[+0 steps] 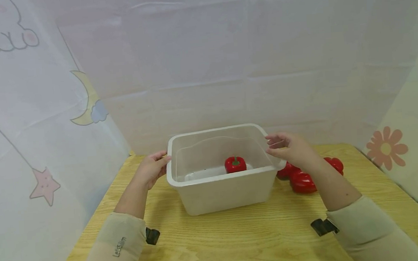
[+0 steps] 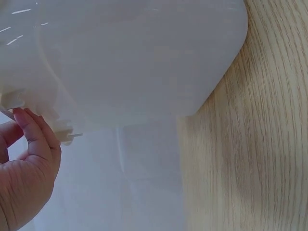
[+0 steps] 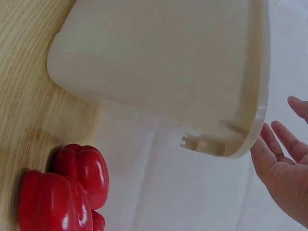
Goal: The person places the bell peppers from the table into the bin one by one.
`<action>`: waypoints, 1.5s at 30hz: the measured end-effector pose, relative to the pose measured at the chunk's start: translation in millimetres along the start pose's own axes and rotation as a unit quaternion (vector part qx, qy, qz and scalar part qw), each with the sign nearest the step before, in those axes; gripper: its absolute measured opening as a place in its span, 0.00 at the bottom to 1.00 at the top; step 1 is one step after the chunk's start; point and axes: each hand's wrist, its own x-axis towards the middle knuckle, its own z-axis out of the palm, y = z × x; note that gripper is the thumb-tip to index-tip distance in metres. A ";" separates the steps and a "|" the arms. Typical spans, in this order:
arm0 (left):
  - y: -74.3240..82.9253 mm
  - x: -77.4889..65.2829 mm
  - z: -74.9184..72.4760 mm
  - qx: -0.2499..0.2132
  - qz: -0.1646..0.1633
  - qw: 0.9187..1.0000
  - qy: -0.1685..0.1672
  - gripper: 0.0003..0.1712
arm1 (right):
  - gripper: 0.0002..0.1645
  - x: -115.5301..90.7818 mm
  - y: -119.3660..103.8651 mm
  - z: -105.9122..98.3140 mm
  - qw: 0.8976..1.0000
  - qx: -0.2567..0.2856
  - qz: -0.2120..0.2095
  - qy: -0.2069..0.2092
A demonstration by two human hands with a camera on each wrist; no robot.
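Note:
A white plastic bin stands on the wooden table with one red bell pepper inside, its green stem pointing up. My left hand pinches the bin's left rim, thumb on top and fingers curled under the edge, as the left wrist view also shows. At the right rim, my right hand has its thumb and fingers spread apart, with fingertips right at the edge. Red bell peppers lie on the table beside the bin, partly hidden by my right forearm in the head view.
The wooden table reaches back to a pale cloth backdrop. Printed cloths hang on both sides, with a moon on the left and a flower on the right. Black wrist mounts sit by the sleeves.

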 end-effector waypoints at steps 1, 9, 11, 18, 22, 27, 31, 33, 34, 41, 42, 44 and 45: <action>0.2 0.0 0.1 0.001 0.000 1.000 0.000 0.26 | 0.32 -0.5 0.6 -0.1 1.000 0.002 0.002 -0.001; -0.2 2.1 0.3 0.004 -0.002 1.000 -0.001 0.27 | 0.33 -1.8 3.6 -1.9 1.000 0.004 0.000 -0.011; 0.1 1.9 0.3 0.005 -0.002 1.000 -0.002 0.27 | 0.32 -1.7 4.4 -2.7 1.000 0.008 -0.001 -0.012; 0.8 2.5 1.4 0.006 -0.002 1.000 -0.004 0.27 | 0.35 -2.5 7.5 -7.1 1.000 0.020 0.000 -0.005; 0.8 2.8 1.1 0.008 -0.003 1.000 -0.005 0.27 | 0.34 -3.9 8.8 -9.2 0.999 0.038 -0.004 -0.005; 1.5 2.2 1.6 0.008 -0.007 1.000 -0.003 0.26 | 0.33 -7.2 14.7 -13.9 0.999 0.044 -0.005 0.003; 2.0 2.0 2.4 0.005 -0.008 1.000 -0.003 0.26 | 0.34 -10.7 24.5 -19.8 0.999 0.028 0.004 0.015; 2.0 1.8 2.4 0.004 -0.007 1.000 -0.005 0.26 | 0.35 -12.4 30.4 -22.7 0.999 0.019 0.007 0.025; 2.0 1.8 2.3 0.004 -0.006 1.000 -0.006 0.26 | 0.35 -13.3 33.6 -23.9 0.999 0.017 0.008 0.031; 1.2 1.7 1.6 0.003 0.000 1.000 -0.010 0.26 | 0.37 -19.1 56.8 -32.3 0.999 0.003 0.015 0.049; 1.1 1.8 1.6 0.003 0.001 1.000 -0.010 0.26 | 0.37 -19.6 60.2 -32.9 0.999 -0.001 0.018 0.050; 1.0 1.8 1.6 0.004 0.001 1.000 -0.010 0.26 | 0.37 -20.5 66.4 -33.8 0.998 0.000 0.022 0.053; 1.0 1.9 1.7 0.005 0.001 1.000 -0.010 0.26 | 0.38 -21.0 69.3 -34.2 0.998 -0.002 0.027 0.055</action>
